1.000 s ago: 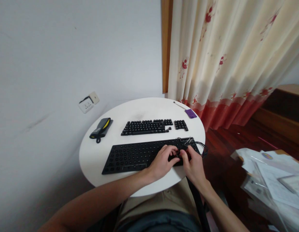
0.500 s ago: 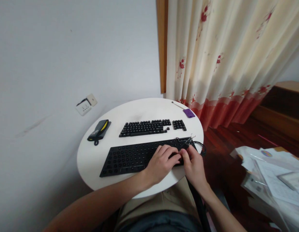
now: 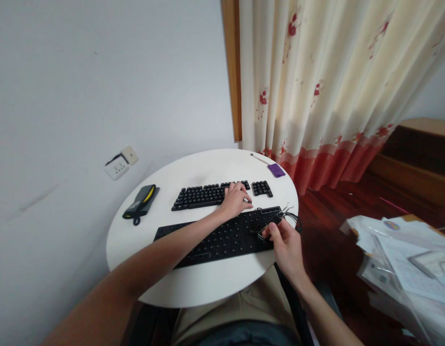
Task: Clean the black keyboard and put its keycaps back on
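My right hand (image 3: 287, 242) grips a keycap puller (image 3: 277, 220) with a dark handle and thin wire prongs, over the right end of a black keyboard (image 3: 227, 240). Its keycaps are off, and rows of switches show. Reaching across that board, my left hand (image 3: 235, 201) is at the right end of a group of removed black keycaps (image 3: 198, 196). Its thumb and forefinger close around a small dark keycap (image 3: 247, 200), mostly covered by the fingers. A smaller block of keycaps (image 3: 261, 188) lies just right of this hand.
Everything rests on a round white table (image 3: 204, 288). A grey and yellow pouch (image 3: 141, 204) lies at the left, a purple cloth piece (image 3: 276, 170) with a thin stick at the back right. The keyboard cable (image 3: 297, 222) coils at the right edge. Papers (image 3: 398, 250) lie beyond, right.
My left hand has left the puller and moved up and away to the removed keycaps. My right hand stays over the keyboard's right end, still holding the puller. The view has shifted slightly.
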`<state>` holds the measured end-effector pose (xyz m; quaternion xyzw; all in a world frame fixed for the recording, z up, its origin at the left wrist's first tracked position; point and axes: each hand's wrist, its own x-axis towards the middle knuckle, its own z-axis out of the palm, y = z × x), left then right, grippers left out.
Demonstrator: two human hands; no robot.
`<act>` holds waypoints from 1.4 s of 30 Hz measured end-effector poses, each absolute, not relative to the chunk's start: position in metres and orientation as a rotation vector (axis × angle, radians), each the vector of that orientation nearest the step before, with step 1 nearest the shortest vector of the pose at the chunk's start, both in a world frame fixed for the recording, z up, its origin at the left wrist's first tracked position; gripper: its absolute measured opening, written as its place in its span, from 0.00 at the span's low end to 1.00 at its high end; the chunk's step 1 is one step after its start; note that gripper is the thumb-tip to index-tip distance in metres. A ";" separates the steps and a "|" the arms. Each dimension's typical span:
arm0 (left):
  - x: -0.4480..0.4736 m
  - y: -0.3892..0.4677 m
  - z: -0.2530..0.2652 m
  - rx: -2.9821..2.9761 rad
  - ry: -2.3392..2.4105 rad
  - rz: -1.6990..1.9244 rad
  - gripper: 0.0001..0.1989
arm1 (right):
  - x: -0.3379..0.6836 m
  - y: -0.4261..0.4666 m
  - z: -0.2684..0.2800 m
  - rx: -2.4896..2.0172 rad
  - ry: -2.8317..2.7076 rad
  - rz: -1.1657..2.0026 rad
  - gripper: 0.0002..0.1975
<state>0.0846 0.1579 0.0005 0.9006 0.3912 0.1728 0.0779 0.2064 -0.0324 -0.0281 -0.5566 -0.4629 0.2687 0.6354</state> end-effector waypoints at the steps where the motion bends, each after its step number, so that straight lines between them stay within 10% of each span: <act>1: 0.085 0.161 -0.004 2.707 1.168 0.502 0.08 | 0.207 -0.032 -0.029 -1.267 -1.059 0.625 0.17; 35: 0.083 0.172 -0.011 2.685 1.293 0.778 0.23 | 0.226 -0.036 -0.026 -1.263 -1.122 0.580 0.11; 42: 0.070 0.118 0.013 2.625 1.000 0.727 0.09 | 0.244 -0.026 -0.023 -1.323 -1.382 0.547 0.09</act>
